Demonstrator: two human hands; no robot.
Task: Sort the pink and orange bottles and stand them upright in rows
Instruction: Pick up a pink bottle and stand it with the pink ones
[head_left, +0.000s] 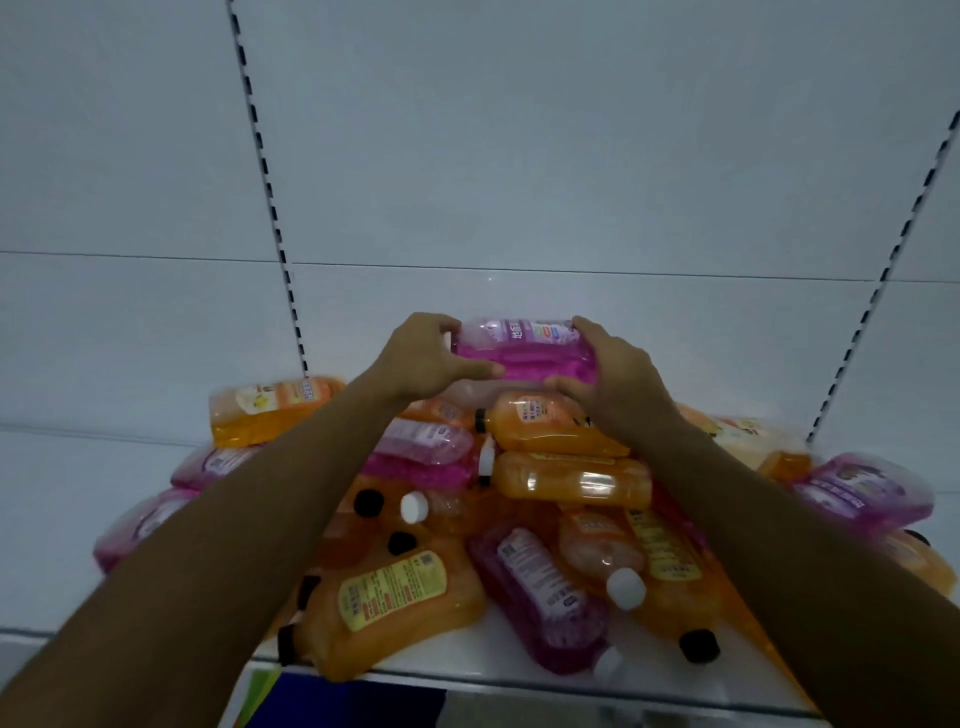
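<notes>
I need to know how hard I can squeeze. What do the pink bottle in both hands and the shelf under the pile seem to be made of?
Pink bottle: looks like clear, glossy thin plastic; pink liquid shows through and highlights glint on it. Probably gives under pressure.
Shelf: smooth white surface, likely painted metal, though the look leaves it open.

**One head-worn view, forward and down**

A single wide-angle camera sits on the person's head, facing a white shelf (467, 670) and its back panel (571, 156). It looks close over both forearms onto the bottle pile (519, 493). Straight lines bow near the edges.
</notes>
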